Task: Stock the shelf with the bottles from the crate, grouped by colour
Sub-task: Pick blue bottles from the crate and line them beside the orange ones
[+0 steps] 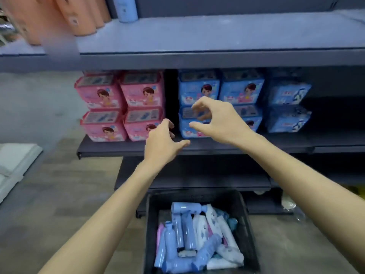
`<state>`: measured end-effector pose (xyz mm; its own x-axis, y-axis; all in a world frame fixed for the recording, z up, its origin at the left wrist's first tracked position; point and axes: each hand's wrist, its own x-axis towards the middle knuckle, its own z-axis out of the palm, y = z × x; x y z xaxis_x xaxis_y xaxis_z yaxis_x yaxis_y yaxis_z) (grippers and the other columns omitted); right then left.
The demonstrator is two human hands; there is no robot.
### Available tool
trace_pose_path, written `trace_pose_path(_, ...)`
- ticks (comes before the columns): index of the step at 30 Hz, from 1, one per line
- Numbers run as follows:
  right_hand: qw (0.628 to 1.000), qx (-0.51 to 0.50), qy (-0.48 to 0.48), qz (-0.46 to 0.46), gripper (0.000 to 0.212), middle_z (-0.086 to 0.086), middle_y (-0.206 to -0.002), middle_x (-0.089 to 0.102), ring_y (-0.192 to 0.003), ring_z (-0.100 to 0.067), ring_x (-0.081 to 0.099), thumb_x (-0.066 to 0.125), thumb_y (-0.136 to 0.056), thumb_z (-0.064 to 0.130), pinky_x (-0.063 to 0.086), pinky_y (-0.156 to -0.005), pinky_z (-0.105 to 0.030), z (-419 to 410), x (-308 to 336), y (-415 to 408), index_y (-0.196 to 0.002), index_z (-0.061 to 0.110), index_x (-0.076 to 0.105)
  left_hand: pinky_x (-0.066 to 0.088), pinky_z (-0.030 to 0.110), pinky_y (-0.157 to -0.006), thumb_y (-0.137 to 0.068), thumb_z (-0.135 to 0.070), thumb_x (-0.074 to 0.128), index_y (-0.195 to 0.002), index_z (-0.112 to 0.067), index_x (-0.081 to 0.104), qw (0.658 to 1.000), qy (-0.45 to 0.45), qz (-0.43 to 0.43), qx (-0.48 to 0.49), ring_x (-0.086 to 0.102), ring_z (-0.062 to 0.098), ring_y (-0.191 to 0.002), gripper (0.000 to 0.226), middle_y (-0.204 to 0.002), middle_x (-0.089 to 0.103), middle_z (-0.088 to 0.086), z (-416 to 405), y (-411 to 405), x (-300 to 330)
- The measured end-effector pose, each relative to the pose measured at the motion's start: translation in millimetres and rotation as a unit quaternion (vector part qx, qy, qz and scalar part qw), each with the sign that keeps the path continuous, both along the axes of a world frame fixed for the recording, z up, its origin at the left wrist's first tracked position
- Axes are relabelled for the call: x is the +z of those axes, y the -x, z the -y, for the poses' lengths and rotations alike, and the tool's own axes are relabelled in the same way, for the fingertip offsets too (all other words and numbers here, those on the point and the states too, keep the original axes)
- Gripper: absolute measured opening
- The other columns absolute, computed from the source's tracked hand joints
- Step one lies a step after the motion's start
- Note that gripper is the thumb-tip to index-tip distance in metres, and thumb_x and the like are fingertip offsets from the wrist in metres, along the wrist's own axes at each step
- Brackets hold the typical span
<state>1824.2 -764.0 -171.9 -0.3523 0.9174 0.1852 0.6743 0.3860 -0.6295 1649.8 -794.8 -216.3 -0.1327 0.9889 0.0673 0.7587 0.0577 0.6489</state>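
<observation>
A black crate [248, 224] stands on the floor below me, holding several light blue bottles [178, 228], white ones [223, 234] and a pink one [160, 232], all lying jumbled. On the grey upper shelf [197, 34] stand several orange bottles [83, 16] at the left and one light blue bottle [126, 8] beside them. My left hand [164, 143] and my right hand [219, 119] hover in front of the middle shelf, above the crate, fingers curled apart and holding nothing.
The dark middle shelf [197, 147] carries stacked pink packs [122, 105] on the left and blue packs [237, 95] on the right, with a dark gap between them. A white object [15, 163] lies on the floor at the left. A lower dark shelf [197, 180] juts out above the crate.
</observation>
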Motion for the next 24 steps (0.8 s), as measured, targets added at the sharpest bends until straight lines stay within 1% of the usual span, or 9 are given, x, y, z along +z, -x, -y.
trace_pose_path(3,0.997,-0.005,0.074,0.034,0.041,0.006,-0.116,0.065,-0.098,-0.009,0.065,0.075,-0.086,0.034,0.052,-0.090,-0.030,2.9,-67.2,-11.7,-0.120,0.021,0.059,0.042,0.031,-0.073,-0.071,-0.046,0.081,-0.116,-0.018,0.052,0.997,0.076,0.011,-0.004,0.055,0.017,-0.091,0.060,-0.096,0.064,-0.004,0.7,-9.1,-62.6)
trace_pose_path(6,0.986,-0.024,0.161,0.045,0.044,0.006,-0.114,0.065,-0.093,-0.009,0.065,0.078,-0.083,0.035,0.053,-0.087,-0.028,9.6,-146.3,-19.9,-0.121,0.023,0.059,0.048,0.033,-0.073,-0.070,-0.048,0.080,-0.112,-0.022,0.053,0.988,0.152,0.001,0.000,0.060,0.019,-0.090,0.057,-0.095,0.065,-0.006,12.2,-16.9,-131.1)
trace_pose_path(10,0.962,-0.039,0.264,0.054,0.042,0.004,-0.103,0.063,-0.085,-0.013,0.064,0.080,-0.080,0.027,0.054,-0.084,-0.029,32.8,-265.1,-26.3,-0.116,0.019,0.059,0.051,0.036,-0.078,-0.070,-0.048,0.078,-0.109,-0.024,0.051,0.958,0.285,-0.023,0.001,0.063,0.025,-0.095,0.053,-0.099,0.067,-0.003,48.1,-17.1,-234.9)
trace_pose_path(15,0.913,0.020,0.382,0.144,0.048,-0.004,-0.113,0.063,-0.100,-0.021,0.061,0.074,-0.084,0.024,0.051,-0.087,-0.034,84.1,-417.4,-36.2,-0.127,0.018,0.053,0.050,0.034,-0.081,-0.075,-0.047,0.075,-0.114,-0.028,0.049,0.911,0.411,-0.022,-0.007,0.062,0.021,-0.099,0.050,-0.100,0.065,-0.008,107.6,-5.1,-355.4)
trace_pose_path(17,0.895,0.055,0.400,0.189,0.048,-0.006,-0.120,0.060,-0.107,-0.025,0.059,0.069,-0.088,0.023,0.051,-0.088,-0.037,104.6,-466.1,-43.0,-0.131,0.020,0.049,0.051,0.035,-0.082,-0.075,-0.045,0.073,-0.109,-0.028,0.049,0.897,0.440,-0.029,-0.009,0.063,0.021,-0.098,0.045,-0.099,0.066,-0.008,128.0,-3.8,-391.9)
trace_pose_path(19,0.870,0.113,0.402,0.262,0.048,-0.009,-0.129,0.053,-0.115,-0.028,0.054,0.065,-0.091,0.015,0.050,-0.091,-0.042,119.6,-506.7,-47.1,-0.135,0.020,0.047,0.051,0.035,-0.082,-0.076,-0.043,0.072,-0.107,-0.028,0.050,0.887,0.460,-0.027,-0.012,0.063,0.022,-0.096,0.041,-0.099,0.066,-0.007,144.3,-3.8,-423.2)
trace_pose_path(21,0.852,0.197,0.358,0.328,0.052,-0.013,-0.135,0.048,-0.126,-0.031,0.046,0.059,-0.090,-0.001,0.049,-0.094,-0.046,126.9,-544.0,-49.0,-0.139,0.016,0.049,0.052,0.036,-0.080,-0.076,-0.042,0.072,-0.107,-0.029,0.049,0.882,0.470,-0.015,-0.021,0.063,0.020,-0.092,0.040,-0.095,0.065,-0.009,153.4,-3.9,-449.2)
trace_pose_path(22,0.847,0.243,0.329,0.340,0.057,-0.013,-0.138,0.046,-0.129,-0.032,0.043,0.058,-0.087,-0.006,0.048,-0.095,-0.047,129.2,-563.6,-49.6,-0.139,0.016,0.050,0.053,0.037,-0.078,-0.077,-0.041,0.072,-0.105,-0.029,0.049,0.882,0.471,-0.011,-0.024,0.064,0.019,-0.089,0.039,-0.094,0.064,-0.010,155.4,-3.5,-460.2)
trace_pose_path(24,0.832,0.314,0.287,0.357,0.065,-0.011,-0.138,0.048,-0.131,-0.030,0.042,0.058,-0.082,-0.010,0.046,-0.095,-0.047,131.7,-597.3,-47.3,-0.140,0.017,0.049,0.054,0.037,-0.076,-0.078,-0.039,0.073,-0.104,-0.029,0.048,0.883,0.469,-0.010,-0.026,0.064,0.018,-0.087,0.037,-0.092,0.063,-0.011,156.6,-1.7,-479.0)
